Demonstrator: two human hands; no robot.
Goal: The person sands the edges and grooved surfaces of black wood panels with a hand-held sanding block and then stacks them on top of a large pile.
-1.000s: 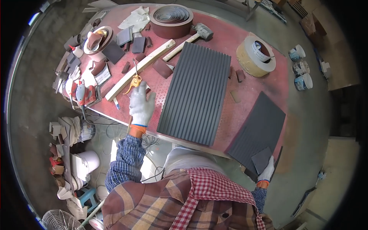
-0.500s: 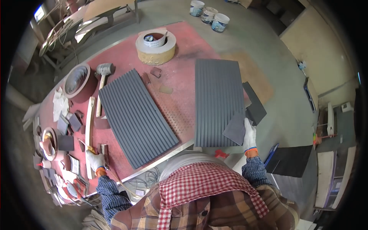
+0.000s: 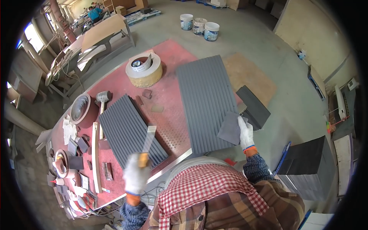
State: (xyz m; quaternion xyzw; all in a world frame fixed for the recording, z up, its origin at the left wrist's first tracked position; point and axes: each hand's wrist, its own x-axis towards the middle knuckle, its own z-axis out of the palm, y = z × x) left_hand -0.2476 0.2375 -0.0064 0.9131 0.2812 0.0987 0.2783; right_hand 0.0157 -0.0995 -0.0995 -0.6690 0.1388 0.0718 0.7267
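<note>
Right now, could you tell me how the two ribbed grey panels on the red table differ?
The right ribbed panel looks larger than the left ribbed panel. The right panel has a small grey sheet resting on its near corner, held by the right hand; the left panel lies under a blade held by the left hand. Both are dark grey, ribbed lengthwise and flat.

Two ribbed panels lie side by side on the workbench (image 3: 168,99), the left panel (image 3: 130,128) beside a mallet (image 3: 102,97), the right panel (image 3: 207,103) nearer the bench's far edge. A tape roll (image 3: 145,71) sits behind them; three buckets (image 3: 199,27) stand beyond, apparently on the floor.
</note>
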